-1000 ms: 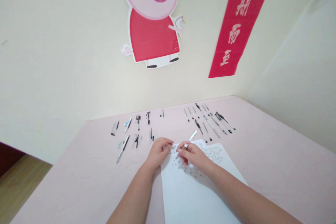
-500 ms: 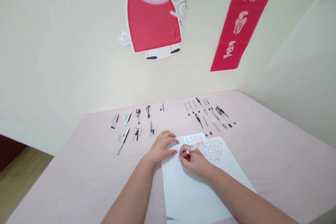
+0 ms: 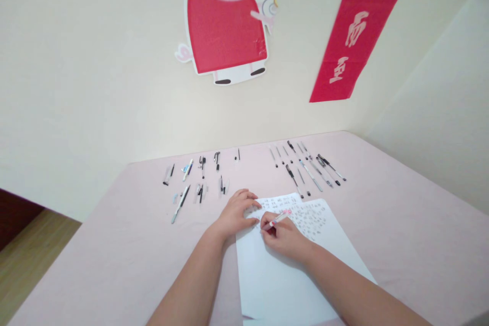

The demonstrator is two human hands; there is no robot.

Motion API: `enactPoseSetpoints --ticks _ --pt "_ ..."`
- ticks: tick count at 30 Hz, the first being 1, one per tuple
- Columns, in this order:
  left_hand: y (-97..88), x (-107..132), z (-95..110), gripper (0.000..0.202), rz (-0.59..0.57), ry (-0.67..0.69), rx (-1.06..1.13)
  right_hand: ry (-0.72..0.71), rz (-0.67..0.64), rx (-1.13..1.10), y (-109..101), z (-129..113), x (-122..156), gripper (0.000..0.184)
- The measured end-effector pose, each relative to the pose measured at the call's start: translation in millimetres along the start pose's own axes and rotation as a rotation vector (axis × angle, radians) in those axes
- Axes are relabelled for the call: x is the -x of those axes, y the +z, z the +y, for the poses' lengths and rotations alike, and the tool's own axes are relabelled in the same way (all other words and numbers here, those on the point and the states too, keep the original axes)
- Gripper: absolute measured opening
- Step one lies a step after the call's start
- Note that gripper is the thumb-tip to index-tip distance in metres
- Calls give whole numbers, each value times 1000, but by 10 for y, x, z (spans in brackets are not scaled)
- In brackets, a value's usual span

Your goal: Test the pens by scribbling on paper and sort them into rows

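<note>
On the paper (image 3: 284, 285), the right hand (image 3: 286, 240) is gripping a pen (image 3: 281, 216) (pink-ended); the left hand (image 3: 235, 215) is resting, grip wide.

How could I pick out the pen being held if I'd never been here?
Start with the pink table, then find the white paper on it. Over its upper part is the right hand, with the pen slanting up from its grip. It alone is held, and its pink end sets it apart from the mostly black, grey and clear pens lying beyond the paper.

Unreadable characters (image 3: 356, 29) on red banner (image 3: 364, 4), handwriting (image 3: 311, 219) on paper (image 3: 282, 285) too small
</note>
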State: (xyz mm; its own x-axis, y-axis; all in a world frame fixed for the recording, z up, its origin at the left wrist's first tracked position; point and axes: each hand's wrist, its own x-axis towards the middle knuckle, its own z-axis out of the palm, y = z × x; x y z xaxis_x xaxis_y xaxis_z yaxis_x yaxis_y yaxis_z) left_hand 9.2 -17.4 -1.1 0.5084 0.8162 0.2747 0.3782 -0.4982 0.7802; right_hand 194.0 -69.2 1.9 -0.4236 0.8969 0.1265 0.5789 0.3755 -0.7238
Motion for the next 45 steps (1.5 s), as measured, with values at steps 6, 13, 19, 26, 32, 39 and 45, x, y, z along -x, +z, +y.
enactPoseSetpoints --ticks 6,13,19,26,32,39,45 --pt "-9 -8 23 32 -16 -51 36 3 -7 -18 -12 -2 4 10" --pt "1 8 -5 32 -10 7 -51 -18 -4 -34 -3 25 3 12" --pt "-2 7 -11 33 -14 21 -75 -38 -1 -22 -13 27 11 12" --pt "-4 5 2 32 -31 21 -105 -42 -21 -31 -7 35 4 12" --pt "12 3 -24 33 -60 15 -214 7 -35 -100 6 71 -7 12" --pt "4 -7 7 28 -64 28 -250 129 17 -404 -4 123 -61 1" --pt "18 -16 1 23 -8 36 -198 104 61 -501 -69 137 -100 5"
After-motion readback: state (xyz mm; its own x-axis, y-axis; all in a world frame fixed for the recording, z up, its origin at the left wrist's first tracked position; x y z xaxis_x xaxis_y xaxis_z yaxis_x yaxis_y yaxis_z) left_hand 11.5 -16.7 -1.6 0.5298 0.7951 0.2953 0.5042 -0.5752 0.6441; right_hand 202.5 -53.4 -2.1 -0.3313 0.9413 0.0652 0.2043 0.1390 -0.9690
